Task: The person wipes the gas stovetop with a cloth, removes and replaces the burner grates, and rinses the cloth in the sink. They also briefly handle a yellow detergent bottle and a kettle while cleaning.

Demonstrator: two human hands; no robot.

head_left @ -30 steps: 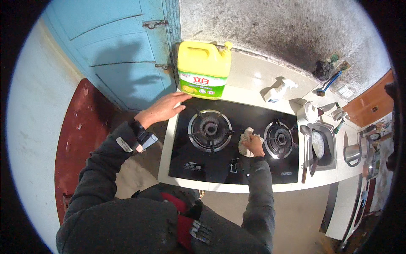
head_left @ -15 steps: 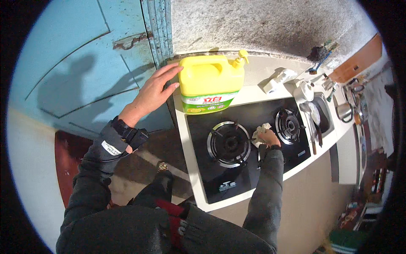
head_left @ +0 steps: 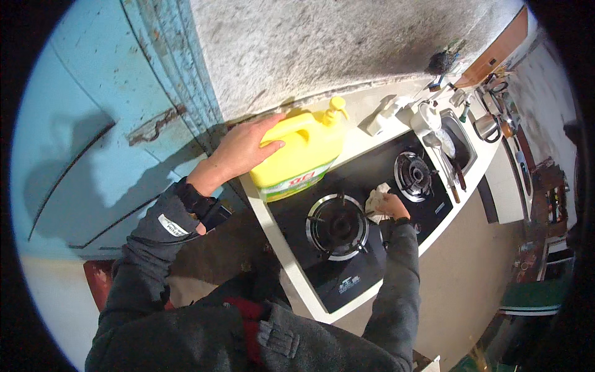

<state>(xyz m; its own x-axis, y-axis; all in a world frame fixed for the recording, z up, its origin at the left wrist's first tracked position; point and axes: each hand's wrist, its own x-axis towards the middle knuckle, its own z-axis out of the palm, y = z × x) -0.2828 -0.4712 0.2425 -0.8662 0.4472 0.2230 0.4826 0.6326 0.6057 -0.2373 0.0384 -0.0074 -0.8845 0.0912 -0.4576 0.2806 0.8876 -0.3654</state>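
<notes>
My left hand (head_left: pixel 245 149) is on the upper left corner of a big yellow detergent jug (head_left: pixel 300 146) with a pump top. Its thumb lies across the front, and the fingers reach over the back near the handle. The jug stands at the back left of a black two-burner gas stove (head_left: pixel 297 217). Between the burners my right hand (head_left: pixel 392 206) clutches a crumpled pale cloth (head_left: pixel 375 201) against the stove top. The left burner (head_left: pixel 339 227) is beside the cloth; the right burner (head_left: pixel 414 176) lies just past that hand.
A white bottle (head_left: pixel 387 116) stands behind the stove. To the right are a white container (head_left: pixel 426 119), a ladle (head_left: pixel 432 141) with other long utensils, a sink (head_left: pixel 460 137) and a kettle (head_left: pixel 486 127). A stained wall (head_left: pixel 310 49) rises behind, and a blue door (head_left: pixel 80 155) is on the left.
My left hand has gone from the jug's edge to holding its upper corner. The view has turned, so the counter looks more slanted. My right hand still has the cloth between the burners.
</notes>
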